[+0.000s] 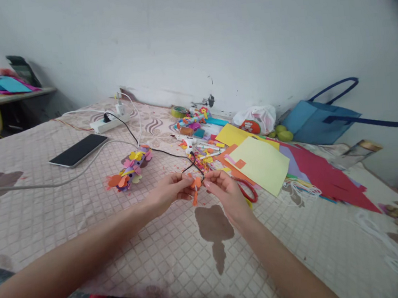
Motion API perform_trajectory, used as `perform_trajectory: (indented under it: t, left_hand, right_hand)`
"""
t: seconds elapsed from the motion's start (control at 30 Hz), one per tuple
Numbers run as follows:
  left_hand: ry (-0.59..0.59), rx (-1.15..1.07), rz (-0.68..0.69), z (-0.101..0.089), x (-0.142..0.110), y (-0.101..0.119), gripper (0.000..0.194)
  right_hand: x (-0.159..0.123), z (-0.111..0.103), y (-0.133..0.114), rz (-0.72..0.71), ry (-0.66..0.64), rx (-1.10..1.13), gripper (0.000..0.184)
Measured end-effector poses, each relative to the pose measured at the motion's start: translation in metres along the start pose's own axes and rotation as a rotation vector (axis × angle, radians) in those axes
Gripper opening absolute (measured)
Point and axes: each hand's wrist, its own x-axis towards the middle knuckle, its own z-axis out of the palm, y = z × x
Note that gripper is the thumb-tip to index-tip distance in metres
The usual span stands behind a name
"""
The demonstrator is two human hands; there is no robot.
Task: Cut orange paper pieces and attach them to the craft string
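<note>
My left hand [173, 190] pinches a small orange paper piece [196, 183] between thumb and fingers, with a narrow orange strip hanging below it. Close on its right side is my right hand [227, 193], thumb and fingertips drawn together; what they hold, if anything, is too small to make out. Just beyond both hands runs a black cord [171, 153] to a white glue gun [190, 145]. Red-handled scissors [249, 190] lie partly hidden behind my right hand. To the left rests a roll covered in colourful paper petals [132, 168].
A black-screened tablet [78, 150] and a white power strip [111, 122] with cables occupy the left. Paper scraps [209, 156], yellow sheets [260, 161], red sheets [326, 173] and white string [301, 188] spread rightward. A blue bag [318, 120] stands by the wall.
</note>
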Motion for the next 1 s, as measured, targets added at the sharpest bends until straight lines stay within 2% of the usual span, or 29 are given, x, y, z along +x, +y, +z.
perform_trajectory:
  t: [0.17, 0.4, 1.0]
  left_hand:
    - [-0.010, -0.009, -0.025, 0.0011, -0.0006, 0.0002, 0.026]
    - [0.002, -0.014, -0.020, 0.0028, -0.0017, 0.0003, 0.026]
    - [-0.033, 0.008, -0.025, 0.0083, -0.0049, 0.0054, 0.034]
  right_hand:
    - [-0.0008, 0.0027, 0.0014, 0.122, -0.074, 0.182, 0.019]
    - [-0.0015, 0.0046, -0.0027, 0.205, -0.044, 0.245, 0.019]
    - [0.0009, 0.0001, 0.0028, 0.194, -0.076, 0.217, 0.018]
